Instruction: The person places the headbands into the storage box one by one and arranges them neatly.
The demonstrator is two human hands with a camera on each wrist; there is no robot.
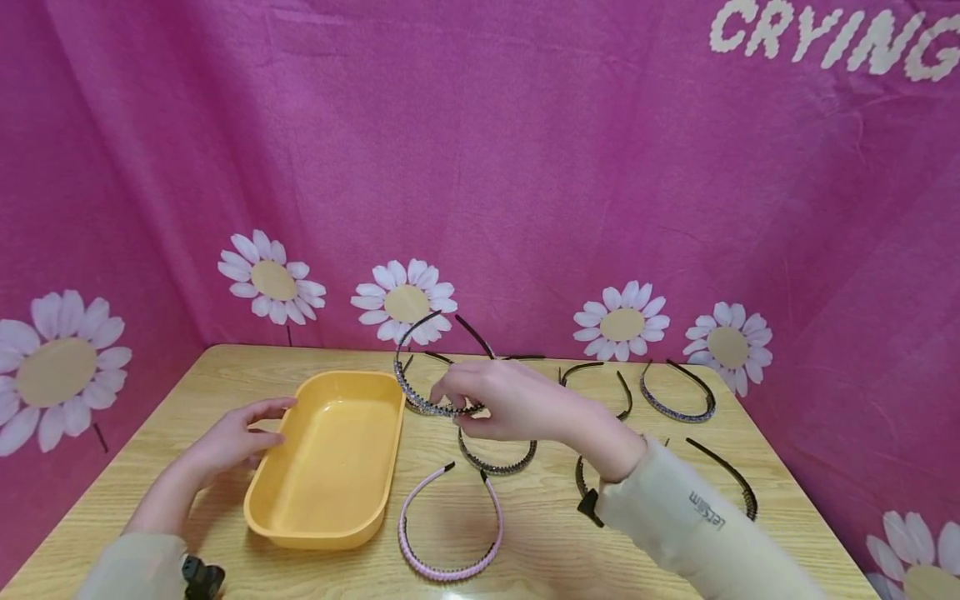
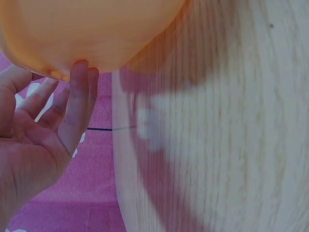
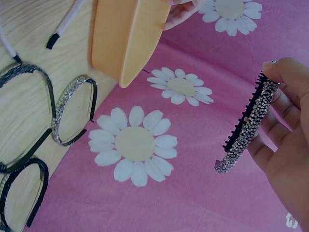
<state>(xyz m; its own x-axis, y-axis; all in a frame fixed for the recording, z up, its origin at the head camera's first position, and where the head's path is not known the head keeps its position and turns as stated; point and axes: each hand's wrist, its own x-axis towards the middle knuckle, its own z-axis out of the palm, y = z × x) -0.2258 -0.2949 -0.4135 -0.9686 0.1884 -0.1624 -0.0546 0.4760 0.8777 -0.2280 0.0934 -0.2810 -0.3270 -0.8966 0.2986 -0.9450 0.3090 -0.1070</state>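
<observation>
My right hand (image 1: 502, 400) pinches a glittery, stone-covered headband (image 1: 408, 390) between thumb and fingers, raised above the table with its ends pointing up. In the right wrist view, black comb teeth line the inner side of that headband (image 3: 253, 125). My left hand (image 1: 236, 437) is at the left side of a yellow-orange plastic tray (image 1: 330, 483), which holds nothing. Seen from the left wrist, the fingers (image 2: 77, 96) reach up nearly straight against the tray's outer wall (image 2: 91, 38). A pink headband (image 1: 450, 575) lies right of the tray, near the front.
Several more headbands lie on the wooden table (image 1: 547, 542): a dark beaded one (image 1: 498, 469) below my right hand, a purplish glittery one (image 1: 678, 415) at back right, and a dark toothed one (image 1: 735, 477) beside my right sleeve. A pink daisy-print cloth (image 1: 525, 167) hangs behind.
</observation>
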